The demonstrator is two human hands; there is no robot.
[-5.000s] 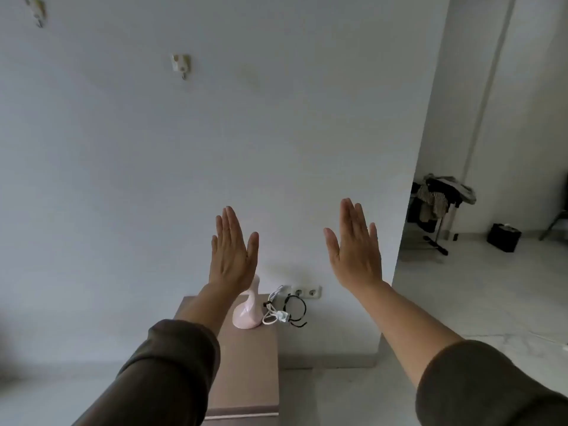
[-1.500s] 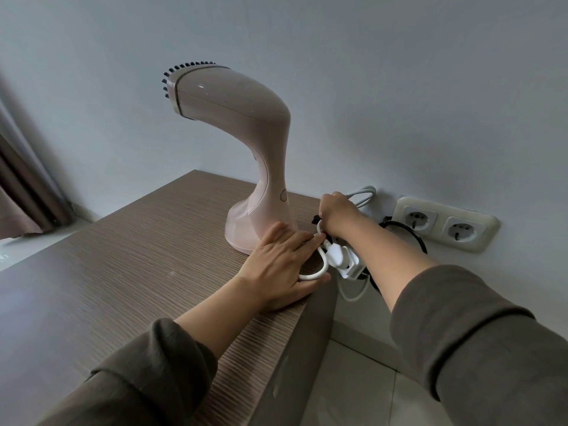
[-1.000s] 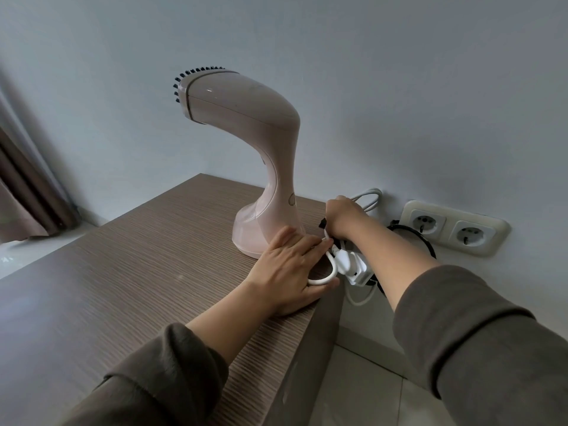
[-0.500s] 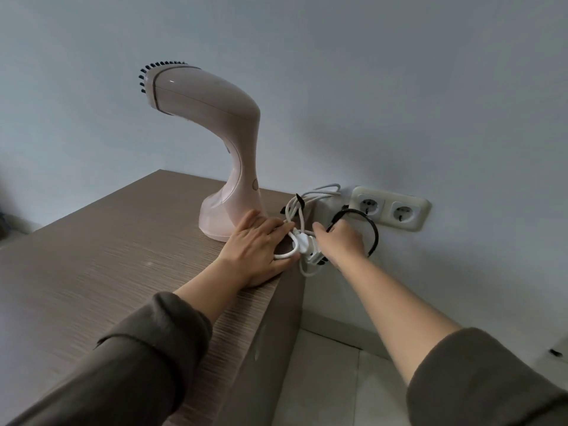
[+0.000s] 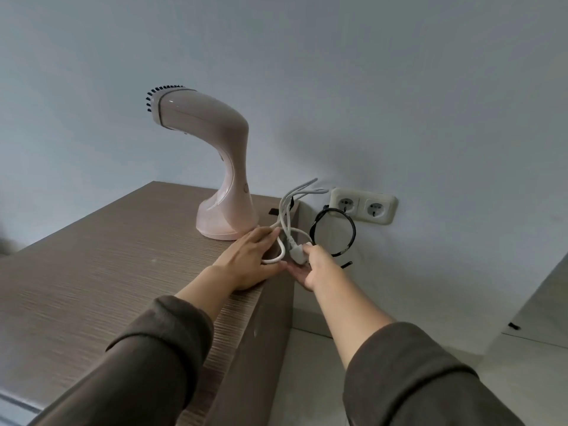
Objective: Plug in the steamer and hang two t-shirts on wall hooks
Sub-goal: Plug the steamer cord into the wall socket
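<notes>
Cabinet top: on your far left, the brown wood-grain cabinet (image 5: 92, 256) fills the lower left, its front corner edge running down the middle of the view.

Steamer: the pink handheld steamer (image 5: 221, 167) stands upright on the cabinet's far right corner, near the wall, its bristled head pointing left.

Left hand: your left hand (image 5: 250, 259) lies flat on the cabinet's right edge just in front of the steamer's base, fingers straight and pressing down on a loop of the white cord (image 5: 284, 216). It is not curled round anything.

Cord: the white cord rises in loose loops from under your fingers, up past the cabinet corner toward the wall. The steamer is not yet plugged in.

Plug: the white plug (image 5: 297, 255) sits off the cabinet's edge, between your two hands.

Right hand: your right hand (image 5: 316, 267) is just beside the left, thumb and fingertips pinching the plug, palm turned up beneath it. The two hands are close together, almost touching at the cabinet's corner.

Black loop: a black cable loop (image 5: 333, 232) hangs against the wall just behind your right hand; where it ends, I cannot tell.

Socket: the cream double wall socket (image 5: 362, 206) sits on the wall, above and right of the plug, both outlets free.

Floor: pale tiles (image 5: 310, 379) show below, at lower right.
</notes>
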